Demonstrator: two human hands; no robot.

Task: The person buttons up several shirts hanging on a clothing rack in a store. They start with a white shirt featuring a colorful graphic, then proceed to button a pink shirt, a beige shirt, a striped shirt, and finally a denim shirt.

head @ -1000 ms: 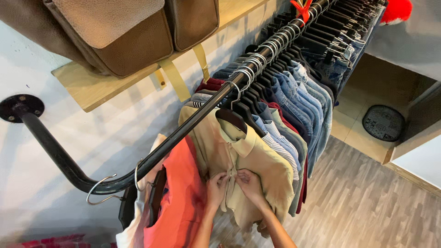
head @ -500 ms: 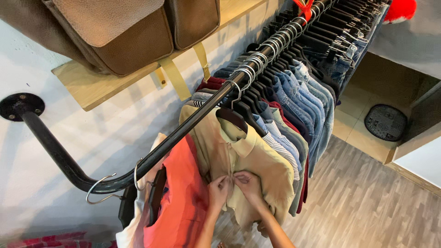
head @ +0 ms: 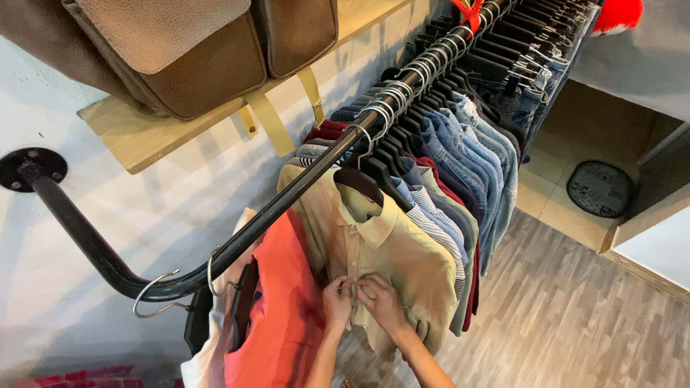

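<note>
Head view, looking down along a clothes rail. Both hands are seen at the button placket of a beige collared shirt [head: 388, 251], which hangs on a dark hanger [head: 366, 183] from the black metal rail [head: 287, 197], near the rail's bent end. The left hand [head: 336, 302] is pinched on the placket edge, fingers [head: 343, 286] clenched around the fabric at a button; the button itself is too small to be made out. The right hand [head: 384, 302] is pressed against it from the other side, its fingers closed on the opposite placket edge, the two hands touching at the fingertips. Bare forearms are seen coming up from the bottom edge.

Just beside the shirt, toward the rail's end, an orange garment [head: 280, 323] is hung, with a white one partly hidden behind it. An empty wire hanger hook [head: 154, 294] is hooked over the bend of the rail. On the far side of the beige shirt, striped, grey and dark red shirts are packed, then a row of denim garments [head: 467, 144]. Above, brown bags [head: 180, 50] are set on a wooden shelf [head: 136, 129] fixed to the white wall. Grey plank flooring [head: 560, 316] and a round dark mat [head: 600, 188] are seen below.
</note>
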